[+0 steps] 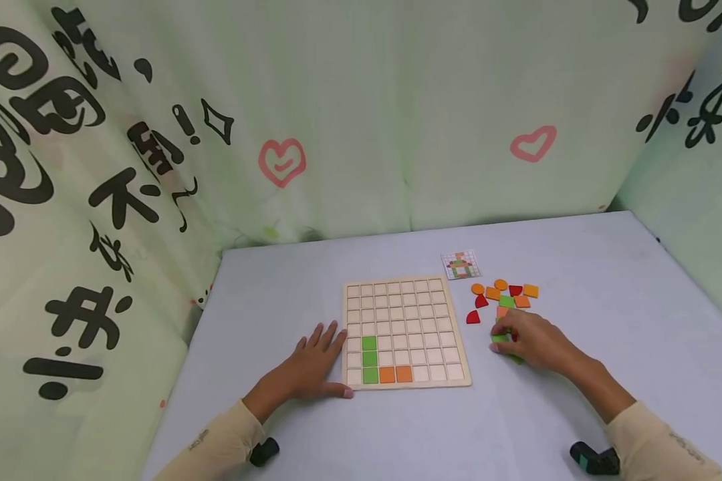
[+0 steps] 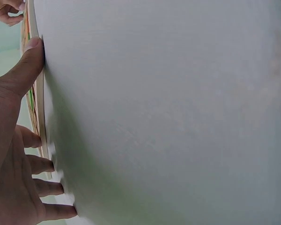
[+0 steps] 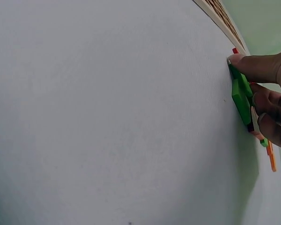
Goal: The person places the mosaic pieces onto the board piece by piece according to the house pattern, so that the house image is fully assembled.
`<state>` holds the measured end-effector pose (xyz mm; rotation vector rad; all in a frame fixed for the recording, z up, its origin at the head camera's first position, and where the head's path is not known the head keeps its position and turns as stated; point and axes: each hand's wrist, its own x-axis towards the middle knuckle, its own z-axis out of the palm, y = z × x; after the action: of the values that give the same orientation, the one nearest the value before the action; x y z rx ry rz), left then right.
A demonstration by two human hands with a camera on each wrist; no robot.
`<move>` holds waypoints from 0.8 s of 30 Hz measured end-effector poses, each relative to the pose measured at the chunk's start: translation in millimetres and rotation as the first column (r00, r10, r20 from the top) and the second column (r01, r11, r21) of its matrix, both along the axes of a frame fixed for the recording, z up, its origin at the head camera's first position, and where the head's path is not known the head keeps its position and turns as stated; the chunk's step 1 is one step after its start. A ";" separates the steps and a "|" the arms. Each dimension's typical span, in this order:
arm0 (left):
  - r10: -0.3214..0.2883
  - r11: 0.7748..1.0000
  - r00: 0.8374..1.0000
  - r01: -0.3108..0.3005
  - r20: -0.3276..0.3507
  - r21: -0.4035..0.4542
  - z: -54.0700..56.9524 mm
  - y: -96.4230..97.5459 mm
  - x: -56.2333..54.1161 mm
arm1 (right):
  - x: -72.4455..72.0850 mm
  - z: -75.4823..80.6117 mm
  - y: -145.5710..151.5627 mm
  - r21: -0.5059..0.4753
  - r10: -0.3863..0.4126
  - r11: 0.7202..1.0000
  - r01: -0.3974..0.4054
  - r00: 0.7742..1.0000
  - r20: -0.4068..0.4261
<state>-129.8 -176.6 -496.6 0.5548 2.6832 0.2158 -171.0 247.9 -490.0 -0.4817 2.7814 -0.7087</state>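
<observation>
A wooden grid board lies on the table, with green square tiles in a short column and two orange tiles beside the lowest one. Fingers spread, my left hand rests at the board's lower left, its thumb at the front edge and fingertips along the left side. To the right of the board, my right hand pinches a green tile at the near end of the loose pieces. Another green tile lies right under it in the right wrist view. The hand hides part of the pile.
Behind the right hand lie red quarter-round pieces, orange discs and orange squares. A small picture card with a coloured grid figure sits past the board's far right corner. A printed curtain hangs behind the table.
</observation>
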 end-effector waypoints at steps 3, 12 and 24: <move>0.005 1.000 1.000 -0.005 0.010 -0.006 -1.7 0.4 0.5 | 2.2 -2.0 0.4 0.003 -0.001 1.000 0.001 1.000 0.009; 0.009 1.000 1.000 -0.009 0.011 0.000 -5.9 -1.0 4.8 | 8.8 -2.3 -4.1 0.062 0.008 0.998 -0.006 0.999 -0.034; -0.004 1.000 1.000 0.004 -0.010 0.002 -6.3 -1.8 -0.6 | 5.3 6.7 -5.3 0.055 0.032 0.998 -0.029 0.998 -0.053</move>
<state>-130.5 -178.4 -502.9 0.5635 2.6914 0.2154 -165.7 242.6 -483.2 -0.5396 2.8288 -0.6212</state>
